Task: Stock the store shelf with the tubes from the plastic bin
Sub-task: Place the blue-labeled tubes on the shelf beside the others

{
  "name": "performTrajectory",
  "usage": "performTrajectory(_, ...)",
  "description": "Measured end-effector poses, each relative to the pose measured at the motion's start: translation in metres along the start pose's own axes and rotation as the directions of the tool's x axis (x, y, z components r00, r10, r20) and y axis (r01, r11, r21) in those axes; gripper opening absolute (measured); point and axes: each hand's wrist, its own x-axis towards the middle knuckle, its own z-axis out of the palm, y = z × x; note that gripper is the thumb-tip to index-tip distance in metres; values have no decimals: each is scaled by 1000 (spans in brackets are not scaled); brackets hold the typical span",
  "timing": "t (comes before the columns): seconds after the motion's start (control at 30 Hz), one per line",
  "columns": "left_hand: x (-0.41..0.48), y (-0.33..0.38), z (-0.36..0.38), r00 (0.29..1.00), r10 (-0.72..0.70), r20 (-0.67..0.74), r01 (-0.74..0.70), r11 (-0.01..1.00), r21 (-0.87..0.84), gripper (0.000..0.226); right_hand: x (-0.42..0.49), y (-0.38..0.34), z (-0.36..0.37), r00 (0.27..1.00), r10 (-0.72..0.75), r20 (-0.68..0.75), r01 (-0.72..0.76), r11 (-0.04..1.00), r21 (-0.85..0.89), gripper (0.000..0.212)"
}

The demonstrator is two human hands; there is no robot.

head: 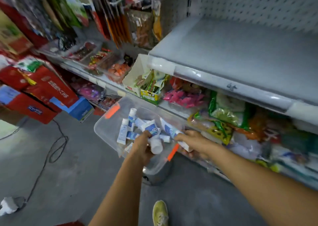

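A clear plastic bin (106,131) with orange latches stands on a stool in front of the shelves and holds several white and blue tubes (131,118). My left hand (142,147) grips one tube (153,131) by its lower part, the white cap pointing toward me. My right hand (192,141) holds another tube (170,129) over the bin's right side. The grey shelf (240,53) at the upper right is bare.
Below the grey shelf, a lower shelf (172,107) is packed with snack bags. Red cartons (43,91) are stacked at the left. A black cable (51,150) loops over the floor. My yellow shoe (160,212) is near the bottom edge.
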Motion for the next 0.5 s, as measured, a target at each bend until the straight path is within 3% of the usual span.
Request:
performTrajectory(0.17, -85, -46, 75, 974, 212, 73, -219, 971, 96, 37, -110, 13, -68, 998, -53, -20, 55, 989, 138, 28)
performTrajectory(0.27, -147, -77, 124, 920, 354, 167, -373, 922, 100, 30, -181, 29, -114, 993, -85, -78, 97, 981, 170, 35)
performTrajectory(0.37, -206, -105, 175, 862, 433, 264, -472, 876, 103, 40, -247, 46, -158, 978, -151, -140, 179, 961, 210, 34)
performTrajectory(0.5, -276, -137, 233, 753, 516, 407, -603, 789, 116, 47, -330, 61, -207, 921, -312, -235, 357, 916, 185, 16)
